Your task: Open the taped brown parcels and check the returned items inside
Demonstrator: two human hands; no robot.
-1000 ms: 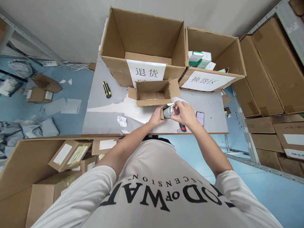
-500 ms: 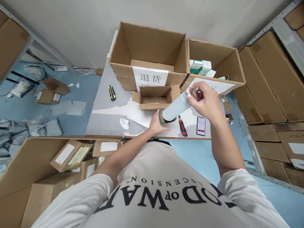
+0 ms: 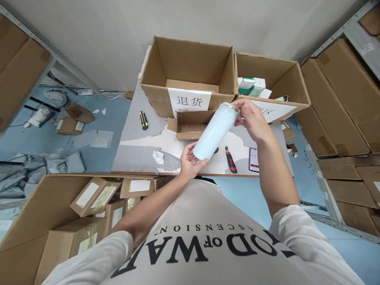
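Note:
A pale blue thermos bottle [image 3: 216, 130] is tilted above the table, its silver-rimmed lid towards the upper right. My right hand [image 3: 251, 116] grips it at the lid end. Around the base curl the fingers of my left hand [image 3: 190, 160], with the thumb against the bottle's lower side. Behind the bottle is a small open carton [image 3: 190, 128], partly covered by it. A dark edge of something shows beside the bottle's lower right side, mostly hidden. The red and black utility knife [image 3: 230, 160] lies on the table right of the bottle.
Two large cardboard boxes stand at the back; the left box [image 3: 190, 63] has a paper sign, and the right box [image 3: 285, 85] holds small white-green boxes. A yellow utility knife [image 3: 144, 120], crumpled paper [image 3: 158, 157] and phone [image 3: 253, 159] lie on the table. A parcel-filled carton [image 3: 56, 198] stands lower left.
The bottle has come out of its small box and moved slightly towards me. My left hand has shifted from that box to the bottle's base. My right hand stays at the lid end.

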